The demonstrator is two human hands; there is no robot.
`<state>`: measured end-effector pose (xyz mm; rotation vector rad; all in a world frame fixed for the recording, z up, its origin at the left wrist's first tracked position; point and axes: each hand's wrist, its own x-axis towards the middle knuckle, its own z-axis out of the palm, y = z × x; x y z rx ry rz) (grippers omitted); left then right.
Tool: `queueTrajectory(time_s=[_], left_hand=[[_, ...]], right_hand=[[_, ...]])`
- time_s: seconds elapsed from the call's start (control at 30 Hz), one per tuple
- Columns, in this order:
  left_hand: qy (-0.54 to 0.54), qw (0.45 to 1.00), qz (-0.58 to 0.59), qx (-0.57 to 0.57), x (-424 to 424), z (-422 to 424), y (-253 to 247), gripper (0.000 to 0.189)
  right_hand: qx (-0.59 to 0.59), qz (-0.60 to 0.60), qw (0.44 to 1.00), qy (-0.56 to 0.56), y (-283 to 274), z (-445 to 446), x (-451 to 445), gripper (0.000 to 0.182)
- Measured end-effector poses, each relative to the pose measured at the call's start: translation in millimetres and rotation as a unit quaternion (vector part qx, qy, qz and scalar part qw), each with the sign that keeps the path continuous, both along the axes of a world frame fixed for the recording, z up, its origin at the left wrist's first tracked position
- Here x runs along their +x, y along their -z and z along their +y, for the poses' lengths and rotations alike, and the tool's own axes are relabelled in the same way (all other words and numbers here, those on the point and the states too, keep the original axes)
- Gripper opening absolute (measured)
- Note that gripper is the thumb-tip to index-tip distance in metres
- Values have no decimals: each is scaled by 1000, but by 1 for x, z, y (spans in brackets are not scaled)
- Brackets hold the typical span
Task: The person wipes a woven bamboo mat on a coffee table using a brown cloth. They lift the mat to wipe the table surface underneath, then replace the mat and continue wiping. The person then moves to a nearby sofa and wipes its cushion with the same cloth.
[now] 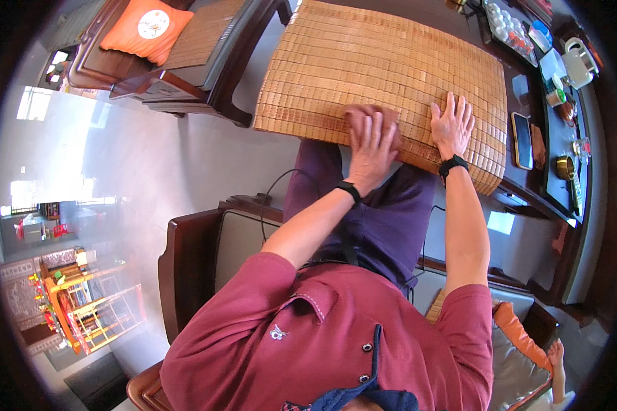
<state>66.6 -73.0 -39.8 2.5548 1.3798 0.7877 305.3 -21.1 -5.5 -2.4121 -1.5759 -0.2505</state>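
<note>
A bamboo tile mat (pixel 365 61) covers the near part of a dark wooden table and bends down over its front edge. My left hand (pixel 373 154) presses a folded reddish-brown cloth (pixel 362 117) onto the mat near that edge; the cloth and fingers look slightly blurred. Part of the cloth lies hidden under the fingers. Farther right, my right hand (pixel 451 126) rests flat on the mat, palm down with fingers spread, holding nothing. Each wrist carries a black band.
Right of the mat lie a smartphone (pixel 522 140) and a dark tray (pixel 550 180) with a brass-coloured cup (pixel 564 167). An electric kettle (pixel 580 64) stands beyond. A wooden armchair (pixel 205 97) with an orange cushion (pixel 146 31) is at left. Another person's limb (pixel 557 359) shows lower right.
</note>
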Motion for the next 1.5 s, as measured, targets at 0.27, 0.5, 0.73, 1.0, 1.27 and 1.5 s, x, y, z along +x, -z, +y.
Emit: queueTrajectory(time_s=[0.27,0.5,0.73,1.0,1.27,1.5], left_hand=[[-161,984,4,75,-86,43,-3,65],[-379,913,-147,-11,-206,123,-2,63],[-192,981,-23,26,-56,57,-15,63],[94,996,5,-7,40,-2,-27,67],[64,966,216,-125,4,151,-70,64],[30,955,215,-202,60,287,-57,74]], right_hand=[[0,2,1000,11,-2,-4,6,70],[-1,-3,1000,3,-1,0,-3,71],[28,-8,1000,2,6,1,4,70],[46,12,999,-12,1,-2,-1,69],[57,-3,998,-16,-6,-5,-1,67],[52,12,998,-11,-15,-4,-7,68]])
